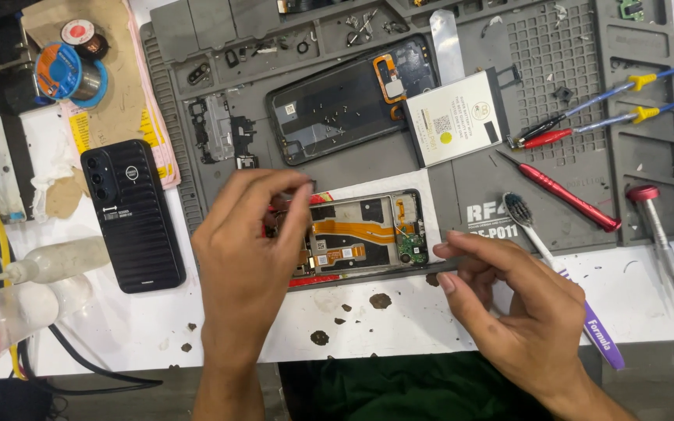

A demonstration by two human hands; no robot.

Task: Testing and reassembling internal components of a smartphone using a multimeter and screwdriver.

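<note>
A ribbed grey rubber mat [571, 226] covers the white tabletop [399, 320]. At its 6 o'clock edge lies an opened phone [364, 234], orange flex exposed; left hand [247, 249] pinches its top end, right hand [520, 300] clamps its lower edge.

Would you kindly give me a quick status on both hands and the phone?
Left hand on opened phone frame, fingertips at its left end. Right hand steadying its lower right edge. Toothbrush lying beside right hand.
</note>
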